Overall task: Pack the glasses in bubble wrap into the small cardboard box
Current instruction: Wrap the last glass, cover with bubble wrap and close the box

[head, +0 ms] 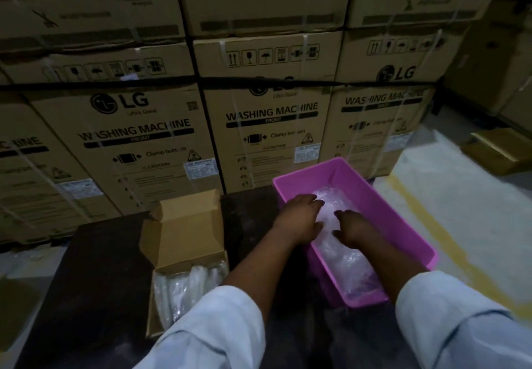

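A pink plastic bin [385, 201] stands on the dark table at the right and holds bubble-wrapped glasses [331, 206]. Both hands are inside it. My left hand [300, 214] lies over a wrapped bundle with fingers curved onto it. My right hand [352, 229] touches the same wrap from the right side, fingers bent. To the left stands the small cardboard box [184, 233], lid flaps up, with several bubble-wrapped bundles [187, 288] lying in it.
A wall of stacked washing machine cartons [267, 115] rises right behind the dark table [100, 282]. To the right is pale floor with a yellow line [449, 242] and a small brown carton [498, 149].
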### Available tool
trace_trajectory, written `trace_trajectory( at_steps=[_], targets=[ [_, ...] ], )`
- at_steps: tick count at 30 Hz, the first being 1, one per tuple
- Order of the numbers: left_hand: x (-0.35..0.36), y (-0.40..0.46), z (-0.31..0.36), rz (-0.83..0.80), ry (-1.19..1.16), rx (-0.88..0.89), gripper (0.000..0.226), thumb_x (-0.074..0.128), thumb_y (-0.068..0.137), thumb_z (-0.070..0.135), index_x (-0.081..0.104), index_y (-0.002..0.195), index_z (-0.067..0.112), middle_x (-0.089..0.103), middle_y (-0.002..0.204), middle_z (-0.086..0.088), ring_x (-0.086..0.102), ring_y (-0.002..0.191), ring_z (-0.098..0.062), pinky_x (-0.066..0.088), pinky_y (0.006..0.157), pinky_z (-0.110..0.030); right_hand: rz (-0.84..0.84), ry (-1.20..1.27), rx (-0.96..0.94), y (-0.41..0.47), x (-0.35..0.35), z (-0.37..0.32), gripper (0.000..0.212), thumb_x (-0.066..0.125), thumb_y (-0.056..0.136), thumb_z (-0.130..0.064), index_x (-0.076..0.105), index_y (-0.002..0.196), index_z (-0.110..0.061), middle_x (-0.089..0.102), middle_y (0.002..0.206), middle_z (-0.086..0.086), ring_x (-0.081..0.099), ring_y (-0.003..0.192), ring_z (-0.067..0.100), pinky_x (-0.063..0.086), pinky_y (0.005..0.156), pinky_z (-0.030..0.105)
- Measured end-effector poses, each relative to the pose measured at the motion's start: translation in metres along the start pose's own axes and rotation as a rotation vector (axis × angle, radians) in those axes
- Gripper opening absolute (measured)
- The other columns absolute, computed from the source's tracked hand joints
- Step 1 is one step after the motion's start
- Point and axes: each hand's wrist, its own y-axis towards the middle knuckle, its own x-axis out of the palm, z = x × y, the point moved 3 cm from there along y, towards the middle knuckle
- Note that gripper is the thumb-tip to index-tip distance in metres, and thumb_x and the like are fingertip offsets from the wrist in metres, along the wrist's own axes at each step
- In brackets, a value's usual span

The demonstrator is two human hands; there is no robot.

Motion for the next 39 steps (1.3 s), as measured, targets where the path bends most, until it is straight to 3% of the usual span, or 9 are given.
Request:
trace_trajectory(
  at_steps=[9,12,15,18,23,27,31,34,39],
  targets=[
    [0.051,0.07,-0.009,-0.429,0.313,-0.112,0.07,0.062,0.087,0.045,0.034,0.144,0.015,0.033,0.15,-0.014,0.043,0.13,-0.034,0.04,0.103,-0.045,-0.17,-0.037,-0.035,-0.017,0.011,0.018,0.073,0.045,0.094,-0.049,0.011,0.153,-0.023,0.016,0.159,0.009,0.027,0.141,0.03,0.031,0.112,0.041],
    [0.064,0.083,-0.007,-0.508,0.259,-0.151,0.076,0.063,0.086,0.046,0.03,0.147,0.014,0.028,0.153,-0.013,0.04,0.134,-0.033,0.039,0.105,-0.045,-0.245,-0.057,-0.044,-0.019,0.019,0.018,0.07,0.04,0.096,-0.049,0.006,0.153,-0.025,0.008,0.161,0.006,0.019,0.145,0.027,0.025,0.115,0.04],
    [0.082,0.086,-0.004,-0.529,0.178,-0.177,0.066,0.063,0.086,0.042,0.041,0.139,0.01,0.042,0.145,-0.015,0.047,0.129,-0.031,0.042,0.104,-0.042,-0.233,-0.039,-0.031,-0.018,0.023,0.016,0.068,0.043,0.095,-0.044,0.012,0.152,-0.023,0.017,0.159,0.007,0.029,0.141,0.028,0.032,0.111,0.041],
    [0.092,0.082,-0.007,-0.455,0.208,-0.205,0.048,0.058,0.089,0.034,0.049,0.131,0.013,0.049,0.137,-0.013,0.051,0.123,-0.031,0.044,0.098,-0.04,-0.16,-0.061,-0.036,-0.016,0.024,0.012,0.058,0.05,0.093,-0.035,0.031,0.146,-0.02,0.04,0.147,0.008,0.046,0.128,0.029,0.042,0.103,0.04],
    [0.086,0.083,-0.015,-0.417,0.224,-0.312,0.045,0.048,0.094,0.025,0.042,0.139,0.019,0.022,0.155,-0.018,0.028,0.138,-0.039,0.029,0.107,-0.053,-0.104,-0.098,-0.053,-0.013,0.024,0.007,0.044,0.053,0.089,-0.025,0.046,0.133,-0.019,0.055,0.131,0.009,0.057,0.115,0.028,0.049,0.094,0.037],
    [0.086,0.08,-0.02,-0.385,0.194,-0.339,0.045,0.044,0.091,0.013,0.046,0.135,0.018,0.05,0.137,-0.013,0.05,0.124,-0.033,0.042,0.1,-0.045,-0.031,-0.135,-0.042,-0.016,0.016,-0.003,0.028,0.056,0.083,-0.009,0.057,0.109,-0.017,0.063,0.11,0.008,0.063,0.1,0.027,0.05,0.079,0.034],
    [0.078,0.082,-0.019,-0.299,0.208,-0.342,0.036,0.047,0.09,0.007,0.053,0.125,0.013,0.055,0.129,-0.014,0.053,0.118,-0.033,0.044,0.099,-0.044,0.02,-0.147,-0.041,-0.019,0.007,-0.007,0.023,0.052,0.076,0.003,0.059,0.091,-0.013,0.063,0.092,0.008,0.064,0.088,0.03,0.046,0.069,0.032],
    [0.073,0.084,-0.018,-0.247,0.178,-0.36,0.03,0.049,0.088,0.003,0.057,0.116,0.011,0.059,0.122,-0.013,0.056,0.112,-0.032,0.046,0.096,-0.043,0.048,-0.137,-0.048,-0.021,0.004,-0.007,0.022,0.048,0.073,0.006,0.042,0.067,-0.015,0.047,0.07,0.003,0.057,0.076,0.027,0.039,0.063,0.031],
    [0.07,0.085,-0.021,-0.158,0.164,-0.382,0.022,0.052,0.087,0.008,0.063,0.106,0.012,0.064,0.112,-0.012,0.056,0.106,-0.031,0.046,0.093,-0.043,0.161,-0.077,-0.073,-0.024,0.005,-0.005,0.018,0.048,0.079,-0.006,0.061,0.091,-0.009,0.057,0.103,0.012,0.052,0.101,0.031,0.036,0.077,0.033]
  ],
)
